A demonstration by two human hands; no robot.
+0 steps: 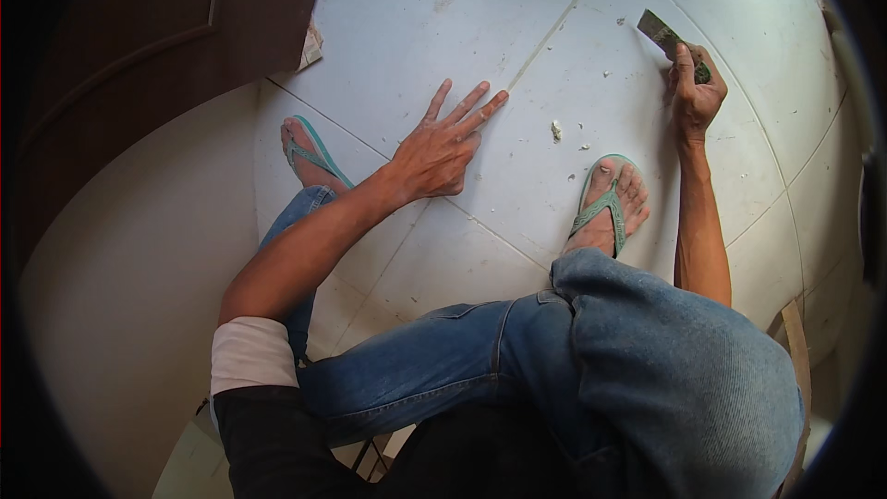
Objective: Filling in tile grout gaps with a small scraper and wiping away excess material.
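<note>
My left hand [442, 150] reaches over the pale tiled floor [397, 28] with its fingers stretched out and holding nothing. Its fingertips are close to a grout line between tiles; I cannot tell whether they touch the floor. At the far right, my right hand [698, 100] is closed around a scraper [659, 34]. The scraper's flat, dirty blade points away to the upper left, and my fingers hide part of its handle. Small pale crumbs of debris [556, 131] lie on the tiles between my two hands.
My feet, in green flip-flops [612, 208], stand on the tiles, with my jeans-clad knees close below. A dark brown panelled wooden piece [166, 28] fills the upper left, beside a pale wall [139, 249]. A strip of wood [795, 360] stands at the lower right.
</note>
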